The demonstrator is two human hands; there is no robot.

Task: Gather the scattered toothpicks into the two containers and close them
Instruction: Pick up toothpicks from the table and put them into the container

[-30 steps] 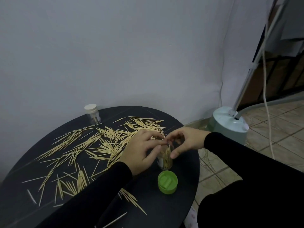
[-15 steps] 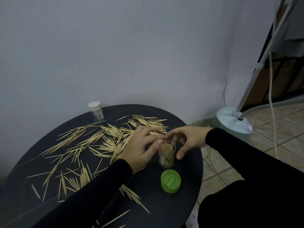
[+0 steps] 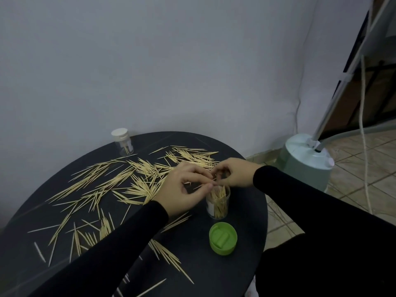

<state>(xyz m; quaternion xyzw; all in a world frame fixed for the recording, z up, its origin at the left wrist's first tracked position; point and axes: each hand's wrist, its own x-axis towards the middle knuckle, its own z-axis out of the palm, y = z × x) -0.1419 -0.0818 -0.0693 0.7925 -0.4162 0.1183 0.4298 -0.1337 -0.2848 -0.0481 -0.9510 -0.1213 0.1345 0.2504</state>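
Toothpicks (image 3: 137,181) lie scattered across the tabletop (image 3: 246,232). Open clear container (image 3: 218,203), part-filled, stands upright near its right edge, green lid (image 3: 223,238) just in front. Our left hand (image 3: 184,189) and right hand (image 3: 232,175) meet above it, fingertips pinching toothpicks.

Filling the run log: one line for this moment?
step: loading clear open container | left hand, right hand: pinching toothpicks above it | green lid: off
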